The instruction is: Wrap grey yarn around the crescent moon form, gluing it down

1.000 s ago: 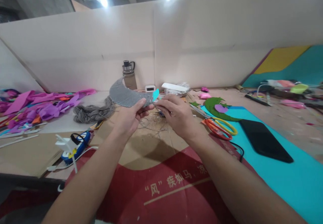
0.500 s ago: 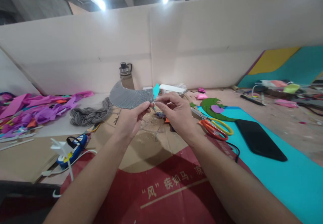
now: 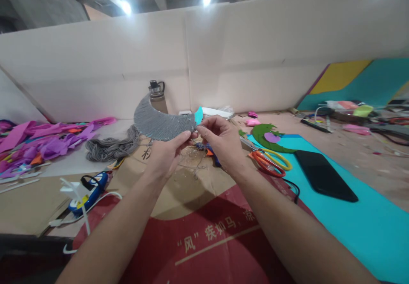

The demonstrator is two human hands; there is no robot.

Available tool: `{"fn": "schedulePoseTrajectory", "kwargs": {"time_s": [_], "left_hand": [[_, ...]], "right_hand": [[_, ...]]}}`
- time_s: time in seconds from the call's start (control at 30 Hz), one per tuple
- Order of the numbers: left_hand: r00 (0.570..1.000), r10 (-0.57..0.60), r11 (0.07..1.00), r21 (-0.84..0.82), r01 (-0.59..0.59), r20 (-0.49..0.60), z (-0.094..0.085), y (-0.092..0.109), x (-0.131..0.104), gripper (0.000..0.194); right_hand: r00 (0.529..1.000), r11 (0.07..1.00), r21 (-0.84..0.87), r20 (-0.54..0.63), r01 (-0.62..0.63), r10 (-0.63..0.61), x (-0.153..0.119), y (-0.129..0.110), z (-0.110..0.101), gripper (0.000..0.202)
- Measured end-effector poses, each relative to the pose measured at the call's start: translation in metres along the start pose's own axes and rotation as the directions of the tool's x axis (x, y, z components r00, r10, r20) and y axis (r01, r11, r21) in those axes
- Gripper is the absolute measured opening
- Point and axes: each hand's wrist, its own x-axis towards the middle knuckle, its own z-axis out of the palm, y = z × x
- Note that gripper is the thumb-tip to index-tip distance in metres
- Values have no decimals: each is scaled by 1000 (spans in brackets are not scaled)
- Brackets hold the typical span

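Observation:
A curved crescent wrapped in grey yarn (image 3: pixel 159 122) is held up over the cardboard, with a bare turquoise tip (image 3: pixel 198 115) at its right end. My left hand (image 3: pixel 171 149) pinches its lower edge near that end between thumb and fingers. Right beside the tip, my right hand (image 3: pixel 220 137) is closed, thumb against forefinger, at the edge of the wrapping. What sits between those fingertips is too small to make out; it may be a yarn end. A skein of grey yarn (image 3: pixel 111 144) lies to the left of my left hand.
Orange- and yellow-handled scissors (image 3: pixel 268 162) and a black phone (image 3: pixel 322 175) lie on a turquoise sheet (image 3: pixel 361 228) at right, near a green felt crescent (image 3: pixel 265 137). A bottle (image 3: pixel 157 98) stands behind. Left are a blue power strip (image 3: pixel 91 194) and purple scraps (image 3: pixel 60 141).
The grey crescent has tilted, so its left end shows higher and its face more fully. Both hands keep their pinch at the turquoise end. The whole view has shifted slightly.

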Motion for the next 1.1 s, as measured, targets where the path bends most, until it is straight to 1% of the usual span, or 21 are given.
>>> {"fn": "schedulePoseTrajectory", "kwargs": {"time_s": [0.1, 0.23, 0.37, 0.6, 0.83, 0.97, 1.03, 1.1], "left_hand": [[1000, -10, 1000, -17, 10, -15, 1, 0, -1, 16], [999, -17, 999, -34, 17, -27, 4, -2, -2, 12], [999, 1, 997, -71, -5, -47, 8, -5, -4, 12], [994, -80, 988, -138, 70, -69, 12, -6, -6, 10], [995, -96, 987, -133, 91, -32, 10, -10, -6, 4], [998, -70, 991, -117, 69, -4, 14, -12, -8, 8], [998, -63, 992, -111, 60, -21, 17, -13, -8, 10], [995, -70, 991, -115, 62, -65, 19, -14, -7, 12]], "right_hand": [[997, 994, 79, 14, -81, 81, -1, -1, 2, 21], [982, 958, 215, 29, -190, 188, -2, -1, 6, 25], [969, 917, 316, 36, -245, 246, -2, -1, 9, 24], [959, 880, 386, 55, -278, 279, -2, -5, 9, 26], [955, 876, 392, 31, -282, 294, -5, -10, 10, 25], [958, 889, 370, 10, -271, 288, -6, -11, 12, 20], [961, 895, 365, 4, -258, 275, -7, -12, 12, 19], [964, 899, 359, 4, -250, 266, -7, -12, 13, 19]]}}
